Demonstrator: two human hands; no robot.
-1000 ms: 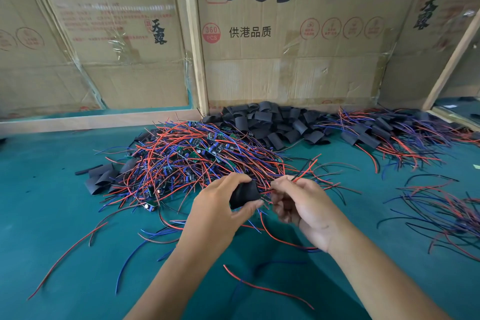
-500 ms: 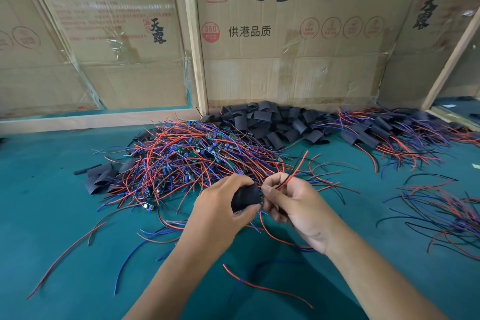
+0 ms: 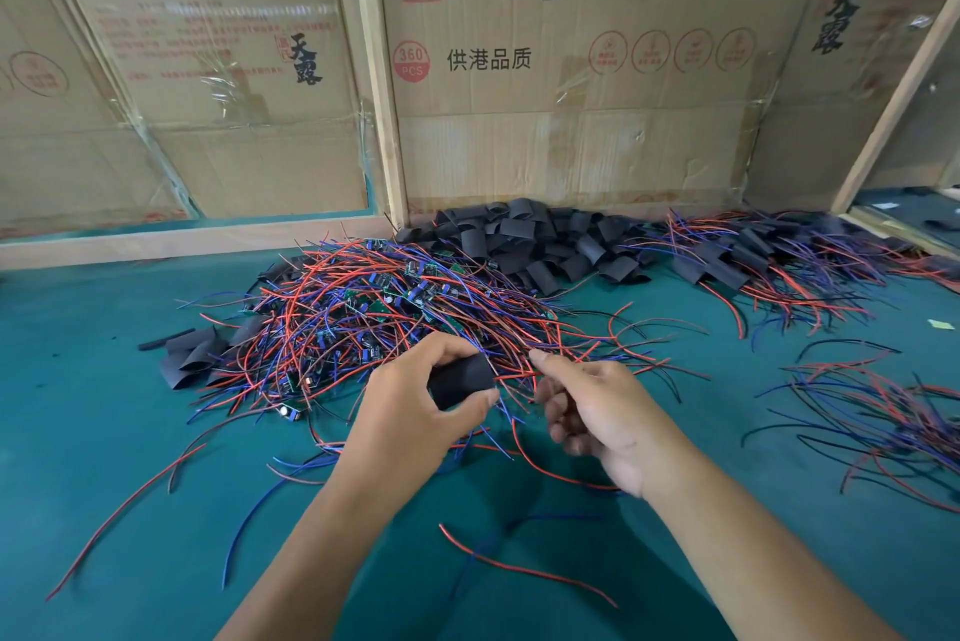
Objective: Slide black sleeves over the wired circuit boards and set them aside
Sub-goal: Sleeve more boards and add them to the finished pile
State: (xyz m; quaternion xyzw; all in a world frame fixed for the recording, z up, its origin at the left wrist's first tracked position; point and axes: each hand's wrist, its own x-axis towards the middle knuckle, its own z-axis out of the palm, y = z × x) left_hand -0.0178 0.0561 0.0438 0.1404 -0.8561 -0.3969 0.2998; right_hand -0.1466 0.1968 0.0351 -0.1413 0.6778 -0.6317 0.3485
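Black tubing in the left hand (image 3: 415, 411) was one sleeve (image 3: 460, 380), gripped between thumb and curled fingers, with red and blue wires (image 3: 511, 383) trailing out of its right end; whether a board sat inside it could not be told. Just right of that sleeve the right hand (image 3: 597, 411) hung with its fingers loosely curled; whether the fingertips pinched a wire could not be told. Both hands hovered above the teal bench (image 3: 104, 432), one pair in all.

Directly behind the held sleeve lay one large tangle of wired circuit boards (image 3: 384, 307), red and blue leads with small green boards among them, too many to count. Beyond that tangle, against the cardboard wall (image 3: 571, 68), sat one heap of empty black sleeves (image 3: 519, 240), likewise too many to count. Left of the held sleeve, at the tangle's edge, lay a small cluster of flat sleeves (image 3: 189, 354), perhaps four or five. Far right of the held sleeve, toward the back, was a pile of finished sleeved boards (image 3: 769, 261) with their wires spread out, and nearer the right edge a separate bundle of loose wires (image 3: 872, 411).

Below the held sleeve, between the two forearms, one red wire (image 3: 519, 567) lay alone on the bench, and a few stray red and blue leads lay to the lower left. Wooden posts (image 3: 376, 68) framed the cardboard wall.
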